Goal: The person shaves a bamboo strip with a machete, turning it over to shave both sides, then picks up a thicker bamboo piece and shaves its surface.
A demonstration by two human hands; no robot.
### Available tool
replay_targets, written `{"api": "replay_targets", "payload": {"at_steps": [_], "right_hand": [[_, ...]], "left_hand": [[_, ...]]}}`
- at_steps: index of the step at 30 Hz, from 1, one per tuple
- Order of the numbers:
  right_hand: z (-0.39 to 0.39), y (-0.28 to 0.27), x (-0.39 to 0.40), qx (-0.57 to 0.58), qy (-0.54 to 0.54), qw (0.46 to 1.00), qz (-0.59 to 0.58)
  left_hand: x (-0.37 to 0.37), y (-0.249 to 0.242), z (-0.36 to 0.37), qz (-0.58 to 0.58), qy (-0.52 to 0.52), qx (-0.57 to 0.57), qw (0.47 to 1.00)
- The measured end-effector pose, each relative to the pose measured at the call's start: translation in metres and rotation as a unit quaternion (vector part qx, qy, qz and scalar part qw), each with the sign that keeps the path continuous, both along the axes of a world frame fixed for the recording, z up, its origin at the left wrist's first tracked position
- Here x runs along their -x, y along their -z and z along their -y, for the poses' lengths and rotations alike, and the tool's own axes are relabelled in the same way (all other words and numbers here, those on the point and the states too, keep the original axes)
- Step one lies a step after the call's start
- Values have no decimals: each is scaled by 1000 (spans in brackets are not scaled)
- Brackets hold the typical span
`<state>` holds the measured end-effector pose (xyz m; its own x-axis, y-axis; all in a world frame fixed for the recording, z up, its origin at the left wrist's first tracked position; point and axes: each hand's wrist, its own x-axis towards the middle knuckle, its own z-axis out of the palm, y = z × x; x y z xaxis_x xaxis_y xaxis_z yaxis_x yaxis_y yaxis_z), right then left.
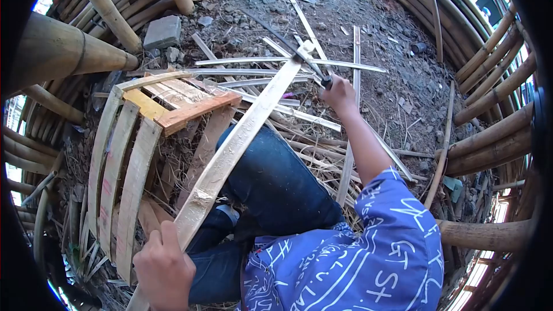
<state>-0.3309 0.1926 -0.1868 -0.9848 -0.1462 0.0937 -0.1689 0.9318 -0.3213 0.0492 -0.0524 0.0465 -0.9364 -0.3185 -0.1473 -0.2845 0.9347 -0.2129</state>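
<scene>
My left hand [164, 268] is closed around the near end of a long split bamboo strip [239, 144], which slants up across my bent knee. The pale inner side of the strip faces up and has rough, scraped patches. In my right hand [340, 95] is the dark handle of a long-bladed knife [273, 35]. Its thin dark blade points away to the upper left and crosses the strip near the far end. Whether the edge bites into the bamboo cannot be made out. A pale, rough piece of bamboo [307, 48] shows at that end.
A slatted wooden crate [129, 181] stands at the left. Several cut bamboo strips [357, 66] lie crossed on the stony ground. A grey concrete block [162, 32] sits behind the crate. Thick bamboo poles [75, 52] frame both sides, and shavings lie near my legs.
</scene>
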Motion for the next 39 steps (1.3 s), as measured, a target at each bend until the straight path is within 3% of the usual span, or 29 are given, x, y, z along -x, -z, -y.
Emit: {"api": "replay_targets", "payload": {"at_steps": [1,4,8,12,15,16,18,20,22,23,26,27,28,29,30,33,34,35,38,39], "right_hand": [[-4,-2,7,-28,46,997,55],[4,-14,5,30,31,999,22],[10,-24,-14,63,-65,995,-40],[-6,-7,14,-44,12,999,14],[6,-9,3,3,-40,998,-55],[7,-13,-8,66,-102,989,-87],[0,-11,-5,4,-106,988,-111],[-12,2,21,-81,4,996,-26],[-17,-1,36,-118,70,990,39],[-24,9,35,-67,94,993,-27],[-25,1,3,9,41,998,-56],[-33,26,5,176,22,984,-32],[-48,49,-1,334,10,943,-6],[-15,-12,-29,47,56,996,-51],[-28,14,-19,66,57,995,-43],[-48,60,-23,181,57,981,40],[-45,52,-36,278,102,946,133],[-62,80,-33,381,112,898,191],[-75,89,-54,481,178,835,200],[-69,70,-68,478,192,842,162]], "left_hand": [[0,-3,0,3,1,-5,1000],[4,-4,5,5,-10,-8,1000],[-5,16,15,17,-46,-50,998],[-4,19,9,-25,-29,-38,999],[-5,14,20,-22,-52,-71,996],[-8,13,22,-2,-48,-98,994],[-9,16,20,-7,-36,-89,995],[-15,16,17,-80,-37,-84,993],[-19,2,18,-51,-6,-122,991],[-19,-3,19,-18,26,-155,987],[-18,3,2,17,42,-223,974],[-15,1,0,-2,38,-175,984],[-19,9,8,51,-47,-231,971],[-17,11,17,31,-49,-187,981],[-16,13,25,7,-55,-138,989],[-14,10,30,-58,-91,-138,984],[-16,10,31,-83,-89,-141,982],[-21,14,37,-67,-86,-167,980],[-16,23,34,-38,-105,-202,973],[-13,28,32,-40,-118,-203,971]]}}
